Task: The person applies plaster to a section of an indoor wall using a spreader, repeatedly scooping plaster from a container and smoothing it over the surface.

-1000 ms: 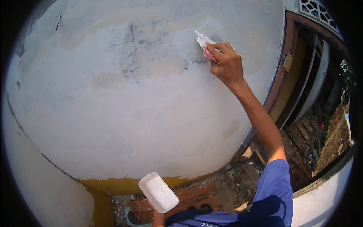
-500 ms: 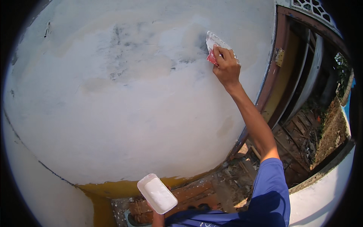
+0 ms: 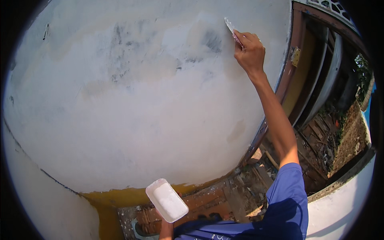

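My right hand (image 3: 250, 52) is closed on a putty scraper (image 3: 232, 31) with a white-smeared blade and some pink near the fingers, held at the upper right of the patchy white wall (image 3: 152, 112), seen nearly edge-on. A dark grey smudge (image 3: 212, 41) is on the wall to its left. My left hand (image 3: 166, 226), low in the view and mostly hidden, grips a white rectangular tray (image 3: 167, 197) with white paste in it from beneath.
A brown door frame (image 3: 296, 36) with a yellow hinge (image 3: 296, 57) stands to the right, under a patterned vent (image 3: 332, 9). Boards and rubble (image 3: 316, 148) lie below it. A yellow band (image 3: 112, 198) runs along the wall's foot. A sunlit white ledge (image 3: 336, 204) is at lower right.
My right hand has moved up and to the right with the scraper, whose blade now shows edge-on, uncovering more of the grey smudge. The tray has shifted slightly.
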The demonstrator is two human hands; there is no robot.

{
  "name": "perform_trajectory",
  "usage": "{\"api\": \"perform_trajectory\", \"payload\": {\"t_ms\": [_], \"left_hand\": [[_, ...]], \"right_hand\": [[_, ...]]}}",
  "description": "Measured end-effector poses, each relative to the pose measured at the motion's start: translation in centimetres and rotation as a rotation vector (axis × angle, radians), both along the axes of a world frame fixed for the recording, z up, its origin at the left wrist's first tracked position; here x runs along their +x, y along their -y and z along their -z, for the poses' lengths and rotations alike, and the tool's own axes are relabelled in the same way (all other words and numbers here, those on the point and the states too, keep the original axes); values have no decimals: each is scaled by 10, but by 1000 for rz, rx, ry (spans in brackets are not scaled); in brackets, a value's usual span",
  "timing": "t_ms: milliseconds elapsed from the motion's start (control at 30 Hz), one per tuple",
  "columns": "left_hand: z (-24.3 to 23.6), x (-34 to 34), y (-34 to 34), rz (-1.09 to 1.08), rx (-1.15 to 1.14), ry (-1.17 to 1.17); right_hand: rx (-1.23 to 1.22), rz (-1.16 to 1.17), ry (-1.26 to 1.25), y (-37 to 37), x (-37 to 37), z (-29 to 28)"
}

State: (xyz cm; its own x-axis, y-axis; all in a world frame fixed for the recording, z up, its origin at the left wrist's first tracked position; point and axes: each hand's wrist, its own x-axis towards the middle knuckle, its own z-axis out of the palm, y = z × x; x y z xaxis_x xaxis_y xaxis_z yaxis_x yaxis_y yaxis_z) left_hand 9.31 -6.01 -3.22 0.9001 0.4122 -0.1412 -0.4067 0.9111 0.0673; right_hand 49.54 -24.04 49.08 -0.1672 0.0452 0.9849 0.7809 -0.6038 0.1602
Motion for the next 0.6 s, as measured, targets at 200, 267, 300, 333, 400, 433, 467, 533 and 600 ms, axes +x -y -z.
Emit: {"api": "perform_trajectory", "payload": {"t_ms": [200, 267, 300, 333, 400, 433, 467, 533, 600], "left_hand": [[-34, 4, 8, 91, 247, 218], [-12, -2, -4, -69, 222, 39], [-21, -4, -6, -113, 239, 2], [-31, -3, -6, -151, 248, -41], [-9, -12, -13, -144, 185, 8], [-16, -12, -11, -155, 212, -30], [-28, -12, -10, -157, 260, -65], [-66, -5, -1, -239, 213, -184], [-55, -20, -5, -260, 235, -91]], "right_hand": [[-531, -185, -248, -50, -76, 155], [-600, -339, -360, -64, -118, 185], [-578, -497, -481, -67, -141, 195], [-564, -645, -614, -65, -166, 204], [-536, -818, -946, -58, -217, 223], [-441, -900, -1242, -59, -230, 235], [-474, -942, -1300, -65, -248, 251], [-447, -912, -1568, -74, -274, 271], [-606, -846, -1571, -91, -299, 290]]}}
